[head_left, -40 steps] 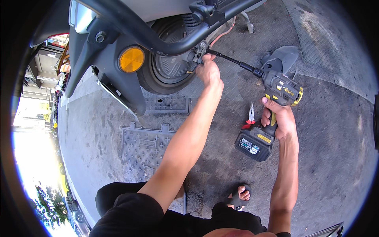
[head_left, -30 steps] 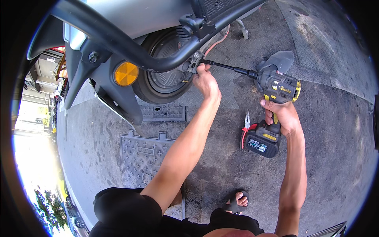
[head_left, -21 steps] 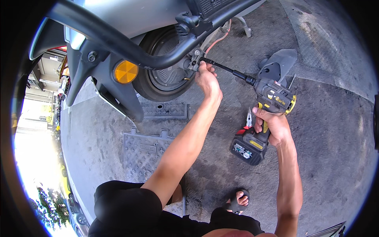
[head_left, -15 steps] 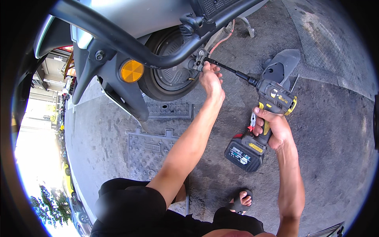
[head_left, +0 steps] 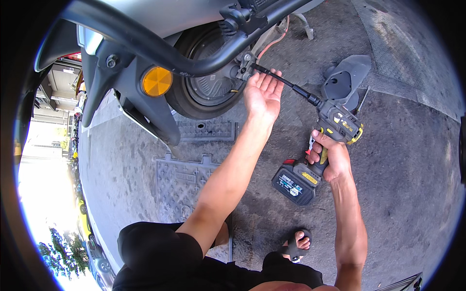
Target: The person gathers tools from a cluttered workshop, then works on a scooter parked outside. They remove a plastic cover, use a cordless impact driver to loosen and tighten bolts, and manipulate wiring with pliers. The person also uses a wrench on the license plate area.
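Note:
My right hand [head_left: 332, 153] grips the handle of a cordless impact wrench [head_left: 340, 119], black and yellow with a large battery at its base. A small piece, silver and red [head_left: 311, 144], shows beside my right fingers; I cannot tell what it is. From the wrench a long black extension bar [head_left: 290, 85] reaches to a metal bracket [head_left: 244, 68] beside the scooter's wheel [head_left: 204, 94]. Under the bar's far end my left hand [head_left: 264, 97] lies palm up, fingers stretched out, nothing visibly held. Whether its fingertips touch the bar is unclear.
A thick black tubular frame [head_left: 141, 48] arches over the wheel, with an orange round reflector [head_left: 157, 81] close by. A loose grey plastic part [head_left: 347, 80] rests on the ground beyond the wrench. Metal covers [head_left: 184, 184] are set into the pavement. My sandalled foot [head_left: 297, 244] stands below.
My left hand has turned palm up and its fingers have opened out from around the bar's tip. My right hand and the wrench have shifted slightly left and up.

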